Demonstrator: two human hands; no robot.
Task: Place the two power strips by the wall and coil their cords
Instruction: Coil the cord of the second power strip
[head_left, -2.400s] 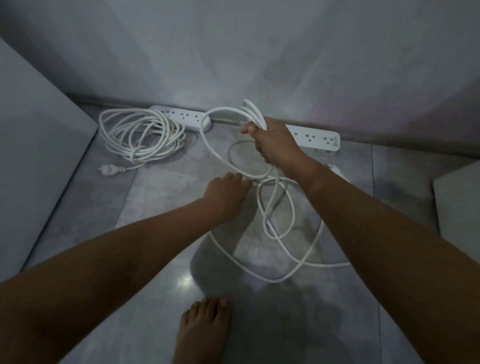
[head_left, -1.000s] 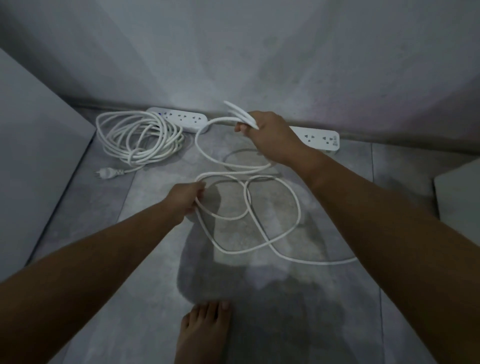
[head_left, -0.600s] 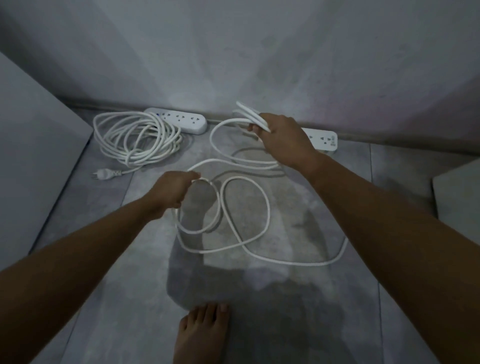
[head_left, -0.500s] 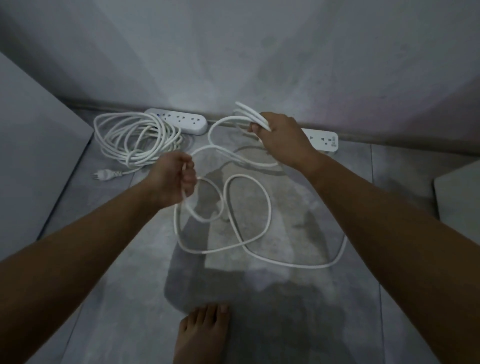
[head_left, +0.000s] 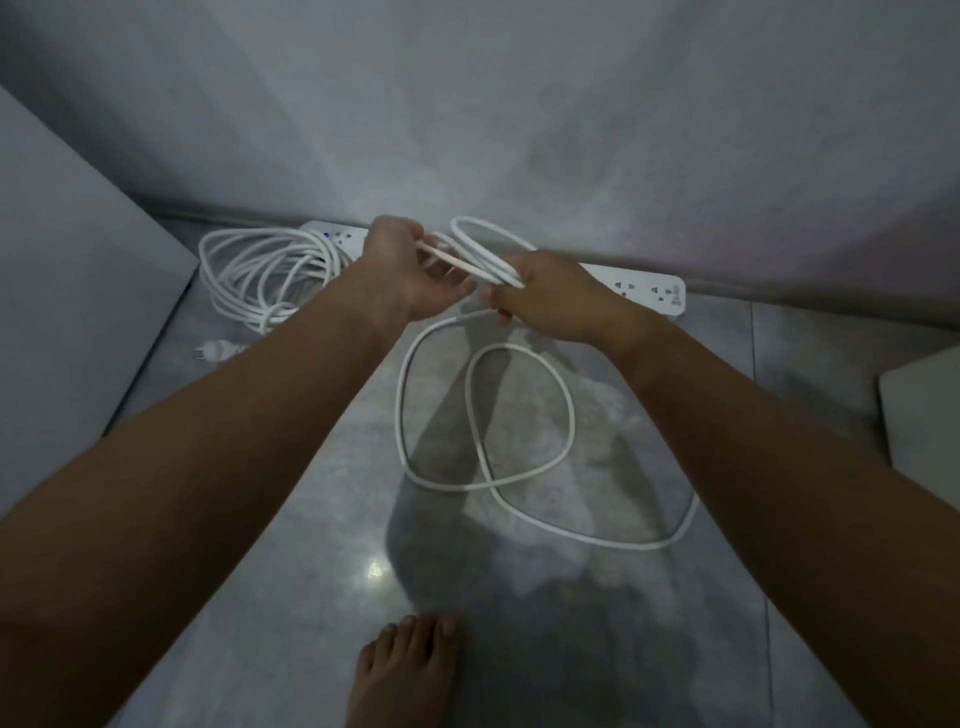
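Two white power strips lie along the wall: the left strip (head_left: 336, 238), partly hidden by my left hand, and the right strip (head_left: 644, 289). The left strip's cord (head_left: 260, 275) lies coiled on the floor, its plug (head_left: 218, 349) in front of it. My right hand (head_left: 550, 299) grips a bundle of loops of the right strip's cord (head_left: 483, 249) above the floor. My left hand (head_left: 405, 273) holds a strand of that cord up against the bundle. The remaining cord (head_left: 519, 447) lies in loose loops on the grey floor.
A grey panel (head_left: 67, 291) stands at the left. A pale object (head_left: 924, 415) sits at the right edge. My bare foot (head_left: 402, 670) stands on the tiled floor at the bottom centre.
My left hand rose from the floor with a strand of cord and met my right hand at the bundle. Fewer loose loops lie on the floor now.
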